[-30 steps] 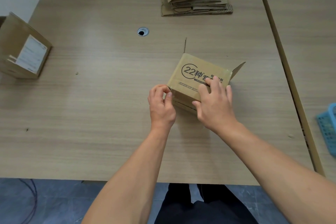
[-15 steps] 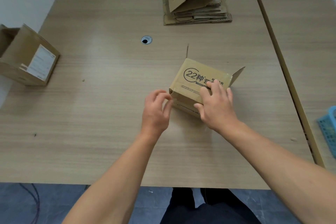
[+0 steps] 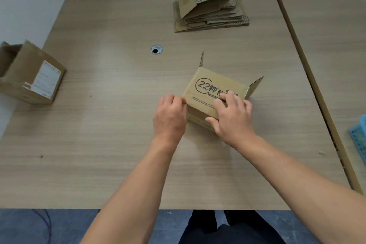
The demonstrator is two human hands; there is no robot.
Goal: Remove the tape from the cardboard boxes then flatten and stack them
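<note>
Left hand (image 3: 170, 118) pinches box (image 3: 210, 89) corner; right hand (image 3: 232, 119) presses.

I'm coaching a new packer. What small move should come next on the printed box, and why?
Probably draw the left hand away to the left to peel tape off. Its fingers pinch at the left corner of the box, the right hand presses down on top, and the box stands unflattened. The tape itself is too faint to see.
</note>
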